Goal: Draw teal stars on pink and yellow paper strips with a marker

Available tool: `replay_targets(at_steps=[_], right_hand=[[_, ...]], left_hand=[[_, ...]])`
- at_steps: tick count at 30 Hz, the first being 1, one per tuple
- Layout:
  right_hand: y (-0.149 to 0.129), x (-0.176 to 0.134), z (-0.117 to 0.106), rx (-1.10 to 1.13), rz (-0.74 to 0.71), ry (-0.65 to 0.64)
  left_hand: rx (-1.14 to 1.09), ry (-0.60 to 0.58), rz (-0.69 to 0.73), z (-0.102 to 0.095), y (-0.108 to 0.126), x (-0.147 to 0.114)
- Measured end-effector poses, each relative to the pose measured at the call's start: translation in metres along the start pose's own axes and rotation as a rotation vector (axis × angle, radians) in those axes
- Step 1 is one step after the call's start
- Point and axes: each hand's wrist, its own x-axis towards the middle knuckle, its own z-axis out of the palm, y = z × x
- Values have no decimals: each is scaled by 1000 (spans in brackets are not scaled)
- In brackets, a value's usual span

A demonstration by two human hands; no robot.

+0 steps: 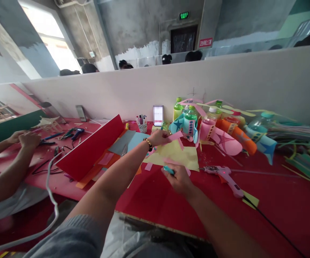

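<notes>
Here at the red table, I take my left hand as the centre of the clock. Its fingers pinch a pink paper strip, and there it is, reaching out toward 3 o'clock, its far end bending down. A beaded bracelet circles that wrist.

Over to 5 o'clock, my right hand is curled narrow around a small teal object; most of it is hidden in the grip, so I can't tell what it is. A yellow sheet lies between 4 and 5, just beyond that hand, and a small pink paper piece sits at 7.

At 4 o'clock, look, a pink glue gun lies on its side, red light showing, black cord trailing off to the lower right. From 2 round to 3 stand the decorated bottles, paper fins on their sides and paper blades across some tops.

Up at 12, a phone leans near the white partition; at 10 to 11, a cup of markers. Out at 9, past the slanting red board, a co-worker's hands are close together over the table.
</notes>
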Motion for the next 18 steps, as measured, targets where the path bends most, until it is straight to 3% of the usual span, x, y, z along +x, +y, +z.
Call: replay_targets(at_steps=[8, 12, 18], right_hand=[[4, 2, -24, 96, 214, 355], [4, -2, -23, 131, 272, 333], [6, -36, -17, 154, 352, 361]], left_hand=[[-401, 121, -80, 0, 8, -100], [-484, 130, -86, 16, 7, -130], [-514, 113, -80, 51, 3, -152]])
